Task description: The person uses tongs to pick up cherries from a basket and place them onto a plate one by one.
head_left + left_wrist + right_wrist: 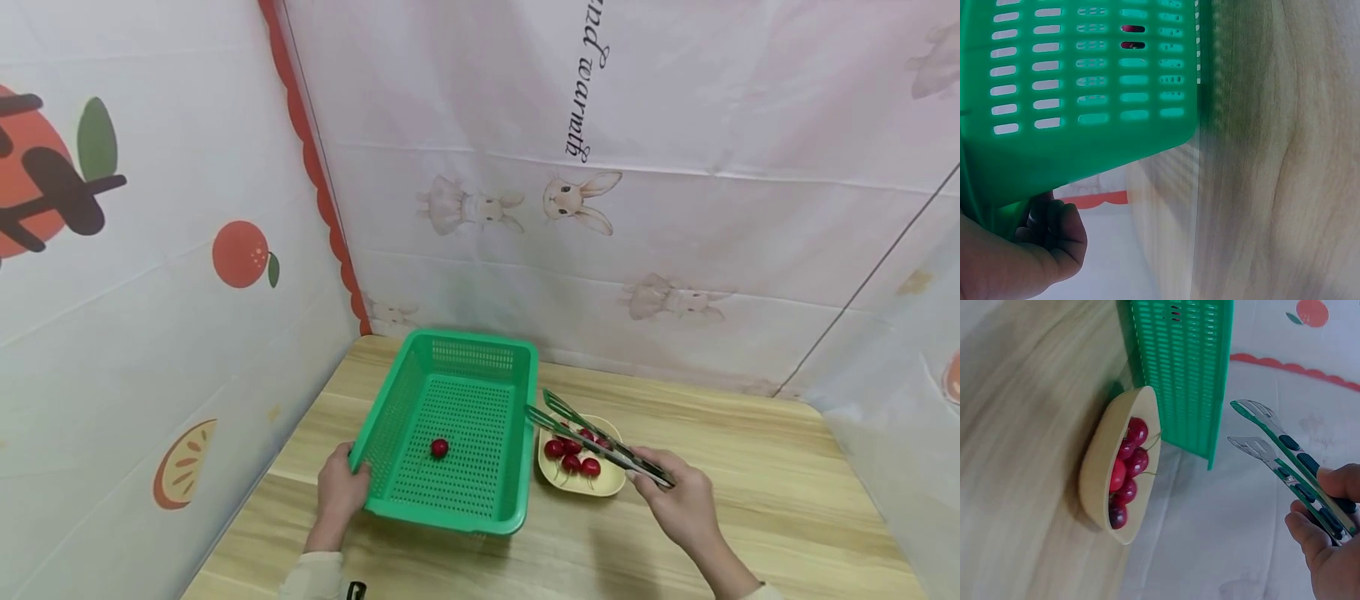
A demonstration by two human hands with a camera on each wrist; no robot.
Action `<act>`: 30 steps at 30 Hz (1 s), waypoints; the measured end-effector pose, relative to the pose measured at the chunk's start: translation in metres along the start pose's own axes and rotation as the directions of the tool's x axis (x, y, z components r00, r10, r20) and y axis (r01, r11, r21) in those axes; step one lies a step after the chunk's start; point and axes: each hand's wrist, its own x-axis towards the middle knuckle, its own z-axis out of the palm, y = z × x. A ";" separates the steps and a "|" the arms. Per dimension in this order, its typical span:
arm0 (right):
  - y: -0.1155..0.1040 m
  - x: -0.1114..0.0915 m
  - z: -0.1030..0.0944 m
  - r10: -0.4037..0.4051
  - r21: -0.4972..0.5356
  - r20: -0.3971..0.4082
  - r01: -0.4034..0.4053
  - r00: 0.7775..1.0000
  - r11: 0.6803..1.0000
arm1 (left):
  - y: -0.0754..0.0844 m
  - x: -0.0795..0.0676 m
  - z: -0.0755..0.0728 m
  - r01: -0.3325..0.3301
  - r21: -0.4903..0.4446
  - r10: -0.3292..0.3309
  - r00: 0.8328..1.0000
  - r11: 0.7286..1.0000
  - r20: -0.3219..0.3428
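A green perforated basket (465, 417) stands on the table, with one dark red cherry (439, 448) on its floor. My left hand (342, 486) grips the basket's near left rim; in the left wrist view its fingers (1063, 234) curl under that rim. In my right hand (681, 497) is a pair of metal tongs (1300, 465) with dark grip pads. The tongs' tips are spread apart with nothing between them, above a pale yellow bowl (551, 477). Several cherries (1137, 461) with stems lie in the bowl, just right of the basket.
The wood-grain table (750, 475) reaches to a white cloth wall (480, 292) printed with rabbits at the back. On the left, another white wall (225, 350) bears fruit pictures along the table's edge. The bowl stands close beside the basket's right wall.
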 end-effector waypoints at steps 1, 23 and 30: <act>-0.002 0.002 0.001 -0.001 0.010 0.012 0.001 1.000 1.000 | 0.000 0.000 0.000 0.002 0.000 -0.002 1.000 1.000 0.003; -0.034 0.042 0.054 -0.301 0.129 0.276 0.275 0.913 0.953 | -0.004 0.000 0.003 -0.003 -0.020 0.003 1.000 1.000 0.003; -0.042 0.054 0.067 -0.414 0.009 0.361 0.441 0.836 0.898 | -0.005 0.002 0.003 -0.004 -0.005 0.004 1.000 1.000 -0.007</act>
